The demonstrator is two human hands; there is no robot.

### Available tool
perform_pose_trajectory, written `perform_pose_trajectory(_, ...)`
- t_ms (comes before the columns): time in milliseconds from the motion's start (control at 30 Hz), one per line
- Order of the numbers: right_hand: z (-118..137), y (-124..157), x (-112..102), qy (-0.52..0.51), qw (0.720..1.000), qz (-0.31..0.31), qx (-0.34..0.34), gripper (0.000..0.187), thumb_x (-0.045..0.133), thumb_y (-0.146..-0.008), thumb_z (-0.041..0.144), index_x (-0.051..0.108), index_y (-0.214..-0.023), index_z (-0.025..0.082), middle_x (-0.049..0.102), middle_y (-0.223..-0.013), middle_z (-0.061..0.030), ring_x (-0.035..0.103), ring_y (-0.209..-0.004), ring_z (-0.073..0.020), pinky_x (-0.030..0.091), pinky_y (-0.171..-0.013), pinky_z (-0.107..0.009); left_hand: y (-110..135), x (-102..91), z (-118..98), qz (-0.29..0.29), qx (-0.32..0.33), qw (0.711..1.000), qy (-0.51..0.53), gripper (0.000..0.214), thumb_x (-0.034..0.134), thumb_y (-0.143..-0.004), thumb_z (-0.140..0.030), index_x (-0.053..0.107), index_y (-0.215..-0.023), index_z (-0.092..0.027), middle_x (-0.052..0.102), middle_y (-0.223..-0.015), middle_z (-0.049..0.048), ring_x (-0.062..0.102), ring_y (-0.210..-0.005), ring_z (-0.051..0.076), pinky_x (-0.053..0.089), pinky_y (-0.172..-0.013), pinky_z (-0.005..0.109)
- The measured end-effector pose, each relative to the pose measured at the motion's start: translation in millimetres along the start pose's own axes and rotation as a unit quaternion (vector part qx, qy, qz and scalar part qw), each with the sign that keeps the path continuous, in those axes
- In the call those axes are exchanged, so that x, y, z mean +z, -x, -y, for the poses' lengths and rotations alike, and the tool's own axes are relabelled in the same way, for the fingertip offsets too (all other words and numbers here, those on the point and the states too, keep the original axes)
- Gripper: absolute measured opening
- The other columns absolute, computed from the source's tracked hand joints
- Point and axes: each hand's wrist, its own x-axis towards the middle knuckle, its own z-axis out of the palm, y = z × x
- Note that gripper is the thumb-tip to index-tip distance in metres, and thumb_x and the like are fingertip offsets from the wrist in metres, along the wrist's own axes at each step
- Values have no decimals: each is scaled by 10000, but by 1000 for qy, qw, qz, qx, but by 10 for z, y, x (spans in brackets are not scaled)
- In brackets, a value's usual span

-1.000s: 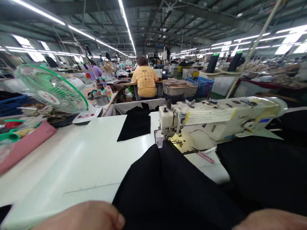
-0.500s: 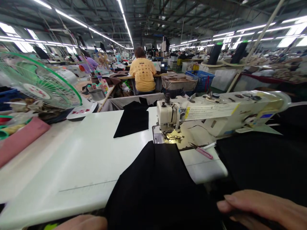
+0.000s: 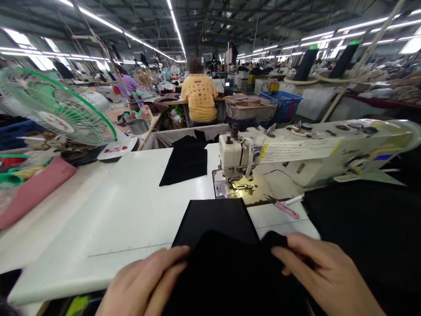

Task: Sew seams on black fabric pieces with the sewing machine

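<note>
Black cloth (image 3: 226, 276), pinched in left hand (image 3: 144, 278) and right hand (image 3: 324, 267) fingers (image 3: 302, 244), overlaps the pale tabletop (image 3: 131, 206) beneath workshop strip lights (image 3: 176, 26).

I see black cloth (image 3: 226, 263) at the near edge of the table (image 3: 112, 210), far end flat, nearer part raised, wavy.

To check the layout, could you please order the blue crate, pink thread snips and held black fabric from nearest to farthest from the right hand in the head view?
1. Held black fabric, pinched by the right hand.
2. Pink thread snips, just beyond the hand.
3. Blue crate, beyond the sewing machine.
</note>
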Motion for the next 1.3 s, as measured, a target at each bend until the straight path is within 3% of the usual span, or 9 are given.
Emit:
perform_pose_trajectory(167,-454,-383,648,22,997,-24,69,240,651,-893,421,670,-736,241,653,-673,14,640,-600,-176,528,-581,-277,-638,328,215,73,-152,985,-21,264,455,-973,-403,584,-809,-242,650,-700,-4,641,-614,196,498,-591,300)
perform_pose_trajectory(300,-726,-564,1039,59,995,-49,64,193,684,-837,333,624,-678,241,657,-864,-68,646,-876,-274,528,-822,-413,-836,691,554,114,-174,978,-27,106,553,-870,-270,570,-783,-212,638,-943,80,629,-833,239,511,-807,388)
perform_pose_trajectory(400,-767,-579,1131,60,995,-56,61,203,641,-849,310,581,-666,247,627,-783,-57,615,-815,-273,515,-798,-438,-881,827,680,136,-184,972,44,71,589,-794,-166,544,-764,-213,607,-867,59,602,-833,239,497,-829,400)
perform_pose_trajectory(700,-678,-251,924,-112,984,-126,52,178,649,-886,383,666,-851,210,705,-950,-85,711,-851,-215,603,-760,-329,-681,807,458,53,-231,956,171,42,528,-826,-163,540,-830,-204,623,-868,35,610,-818,185,532,-756,337)
perform_pose_trajectory(833,-625,-97,670,-152,979,-133,41,115,728,-824,337,709,-815,224,728,-1012,-80,728,-924,-210,607,-792,-265,-636,789,374,72,-282,856,428,133,681,-752,-259,598,-826,-185,679,-1166,85,655,-899,185,530,-815,336)
perform_pose_trajectory(933,-558,-55,464,-151,980,-127,18,67,741,-811,296,715,-808,235,735,-1018,-61,728,-922,-176,588,-809,-195,-674,767,326,88,-317,772,545,237,796,-693,-328,662,-812,-171,729,-954,53,654,-848,177,507,-823,303)
perform_pose_trajectory(1000,-537,-53,372,-156,977,-139,30,83,763,-794,304,717,-809,235,734,-1045,-55,726,-936,-169,577,-821,-170,-700,733,288,60,-337,749,568,266,841,-663,-337,708,-815,-165,716,-818,20,632,-785,154,488,-795,274)
perform_pose_trajectory(1133,-585,-94,369,-196,952,-182,150,284,857,-679,412,748,-862,224,746,-1026,-51,724,-907,-174,579,-808,-168,-706,591,170,5,-346,740,577,235,874,-640,-316,754,-777,-167,701,-773,5,590,-730,129,459,-735,241)
perform_pose_trajectory(1300,-612,-177,534,-313,868,-218,318,543,935,-492,519,763,-908,215,758,-934,-29,693,-900,-155,554,-744,-118,-689,387,-3,-23,-298,779,551,218,748,-813,-396,791,-797,-183,716,-888,38,607,-823,161,466,-761,256)
